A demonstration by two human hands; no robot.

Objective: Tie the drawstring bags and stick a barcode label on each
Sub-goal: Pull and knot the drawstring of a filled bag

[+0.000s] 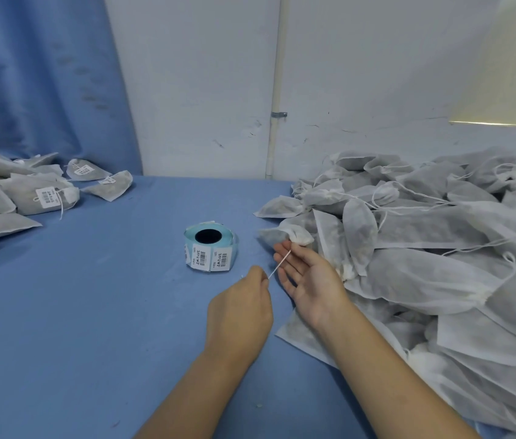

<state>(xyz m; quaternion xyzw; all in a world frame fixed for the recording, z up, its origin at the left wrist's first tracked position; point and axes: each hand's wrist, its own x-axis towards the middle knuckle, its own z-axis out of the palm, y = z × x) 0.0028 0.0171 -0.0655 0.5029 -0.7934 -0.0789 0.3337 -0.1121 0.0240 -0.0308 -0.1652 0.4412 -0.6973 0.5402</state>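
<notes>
On a blue table [92, 312], near the middle, a roll of labels [210, 248] lying flat, dark core facing up, printed barcodes visible along the near side. Just right of the roll, at the near edge of a big heap of bags [424, 248] in white gauzy cloth, one small bag [277, 234] with its neck gathered, touching the fingertips of the right hand [308, 277]. From that neck, down and to the left, a thin white string [278, 264] pulled straight, crossing over the right fingers and ending in the left hand [239, 307]. Left hand knuckles up, thumb and fingertips pressed together on the lower end of the string. Right hand palm up, fingers straight and a little spread, thumb up against the gathered neck; any pinch on the upper end of the string by thumb and forefinger impossible to tell. Both forearms bare, reaching in from the bottom edge. Well apart, at the far left of the table, a smaller pile of labelled bags [28, 194], white barcode stickers on several. Behind that pile, a blue curtain [38, 74]; behind the rest, a pale wall [202, 74] with a white pipe [277, 90] running up it.
</notes>
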